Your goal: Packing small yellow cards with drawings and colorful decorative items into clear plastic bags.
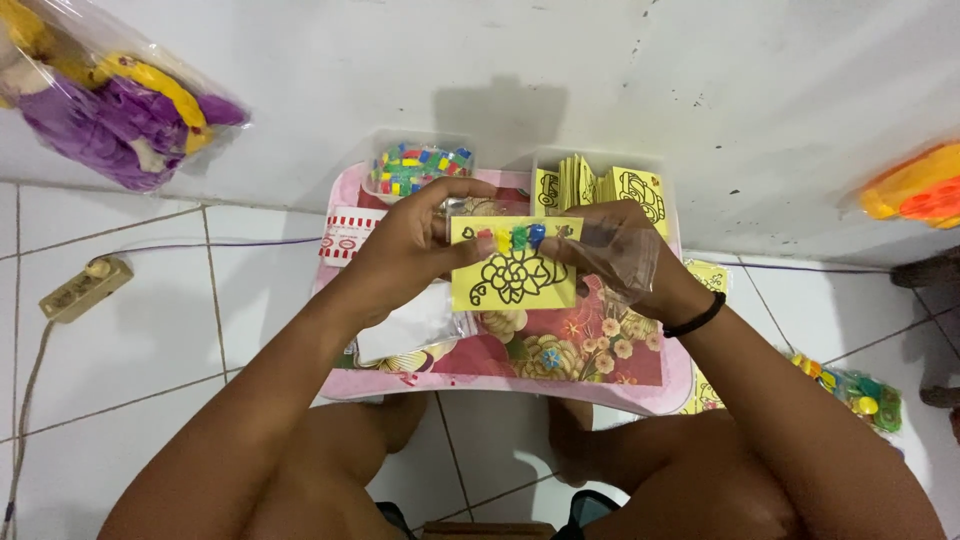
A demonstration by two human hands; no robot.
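I see both hands raised over a small pink worktop (640,392) with a flowered top, which stands on a white tiled floor against a white wall. My left hand (405,245) is closed on the left edge of a yellow card (512,270), thumb on top and fingers behind it. The card bears a black flower outline, and a row of small coloured pieces (510,238), red, yellow, green and blue, lies along its upper edge. My right hand (625,250) grips the card's right edge together with a clear bag (625,255) that drapes over the fingers; a black band (697,318) circles that wrist. The card hangs just above the worktop, between the 2 hands. Behind it, at the far edge of the worktop, 2 clear tubs stand side by side: the left tub (420,165) holds mixed coloured pieces, the right tub (600,185) holds upright yellow cards. A white sheet (410,322) in plastic lies on the worktop under my left wrist. On the floor to the left lies a power strip (85,288), and a bagged purple toy (110,105) sits at the top left.
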